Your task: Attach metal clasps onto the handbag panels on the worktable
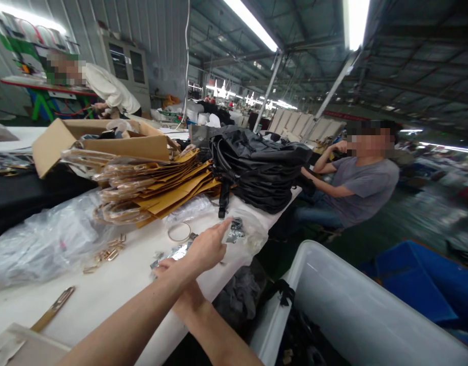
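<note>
My left hand (208, 247) reaches across the white table (115, 290) with the index finger stretched out and nothing seen in it. The fingertip is at a clear plastic bag of small dark metal parts (237, 231). My right forearm crosses under the left one, and my right hand (162, 265) is almost wholly hidden, only a bit of it showing beside some silvery foil pieces (176, 252). A thin metal ring (179, 232) lies just beyond the hands.
A stack of brown paper pieces (168, 188), a pile of black bags (260, 168), a cardboard box (104, 140), crumpled clear plastic (43, 244) and gold buckles (107, 254) sit on the table. A white bin (363, 315) and blue bin (428, 284) stand right. A seated person (355, 188) and a bent-over person (112, 91) are nearby.
</note>
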Tool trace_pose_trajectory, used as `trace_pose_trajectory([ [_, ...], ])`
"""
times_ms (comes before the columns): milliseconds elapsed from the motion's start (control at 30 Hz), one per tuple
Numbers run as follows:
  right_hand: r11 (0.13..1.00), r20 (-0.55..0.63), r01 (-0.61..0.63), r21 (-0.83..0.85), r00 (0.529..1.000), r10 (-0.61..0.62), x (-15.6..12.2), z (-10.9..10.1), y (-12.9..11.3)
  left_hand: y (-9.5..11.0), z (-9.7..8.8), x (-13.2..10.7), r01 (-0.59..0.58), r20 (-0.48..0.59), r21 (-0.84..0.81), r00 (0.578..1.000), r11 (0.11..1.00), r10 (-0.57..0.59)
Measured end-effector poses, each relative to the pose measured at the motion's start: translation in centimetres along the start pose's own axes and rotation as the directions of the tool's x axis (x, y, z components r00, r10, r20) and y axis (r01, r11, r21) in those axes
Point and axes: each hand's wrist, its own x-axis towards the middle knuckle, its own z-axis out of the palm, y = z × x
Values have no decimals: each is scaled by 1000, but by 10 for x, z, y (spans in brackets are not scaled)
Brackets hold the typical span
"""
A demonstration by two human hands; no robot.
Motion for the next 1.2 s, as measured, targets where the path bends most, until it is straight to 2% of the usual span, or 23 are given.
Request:
trace_pose_trajectory([
  [133, 995, 35, 92, -25, 995, -91, -18, -3, -3, -2, 5, 7, 1, 0, 22, 1000, 1000, -1],
  [233, 989, 39, 142, 31, 989, -143, -49, -27, 4, -6, 10, 10, -3, -9, 37, 1000, 999, 3],
  [333, 969, 10, 210, 126, 977, -213, -83, -73, 14, -13, 16, 8, -3, -33, -18, 999, 1000, 2],
  [400, 958, -115, 247, 146, 966, -231, -94, -110, 24, -19, 25, 6, -16, -67, -81, 998, 997, 11],
  [500, 987, -323, 126, 96, 942, -89, -85, -160, 48, -28, 45, 4, -76, -129, -161, 990, 984, 55],
  [567, 998, -340, -19, 59, 940, 38, -63, -180, 71, -32, 59, 5, -104, -154, -195, 985, 975, 74],
  [600, 996, -290, -84, 10, 953, 84, -51, -185, 85, -34, 65, 5, -109, -163, -207, 984, 972, 76],
  [667, 967, -93, -207, -151, 976, 195, -29, -188, 111, -37, 71, 6, -116, -183, -230, 980, 966, 74],
  [733, 909, 116, -266, -321, 941, 317, -13, -185, 133, -41, 73, 7, -133, -219, -248, 973, 960, 78],
  [800, 875, 234, -258, -410, 897, 374, -2, -180, 146, -44, 73, 9, -154, -262, -249, 961, 956, 87],
  [867, 869, 267, -249, -427, 884, 385, 7, -178, 153, -48, 75, 10, -167, -286, -234, 953, 958, 96],
  [1000, 820, 264, -306, -483, 842, 470, 20, -179, 159, -59, 87, 10, -184, -291, -200, 949, 962, 121],
  [1100, 848, 346, -175, -501, 857, 381, 24, -182, 168, -64, 95, 8, -185, -316, -199, 942, 962, 115],
  [1200, 856, 448, -26, -516, 844, 296, 26, -185, 177, -63, 96, 6, -146, -335, -207, 940, 967, 71],
])
